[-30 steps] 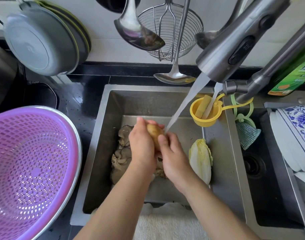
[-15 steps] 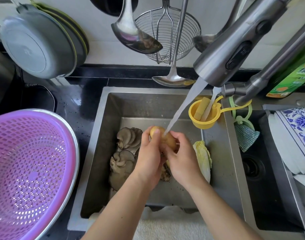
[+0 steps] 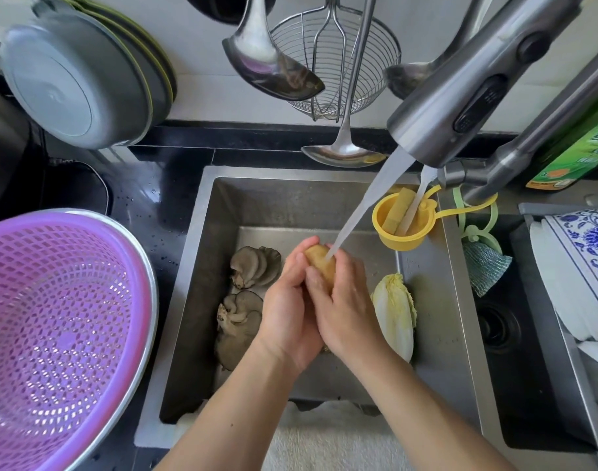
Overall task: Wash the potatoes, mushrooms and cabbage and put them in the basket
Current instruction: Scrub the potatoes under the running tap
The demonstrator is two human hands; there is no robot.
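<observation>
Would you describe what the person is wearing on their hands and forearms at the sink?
Nothing shows on either. The left hand and right hand are bare, with no gloves, rings or watch visible, and both forearms are uncovered to the frame's edge; no sleeve shows.

Bright daylight — wide-angle edge distortion

Mushrooms (image 3: 246,300), cabbage (image 3: 394,314) in sink (image 3: 436,321)
</observation>
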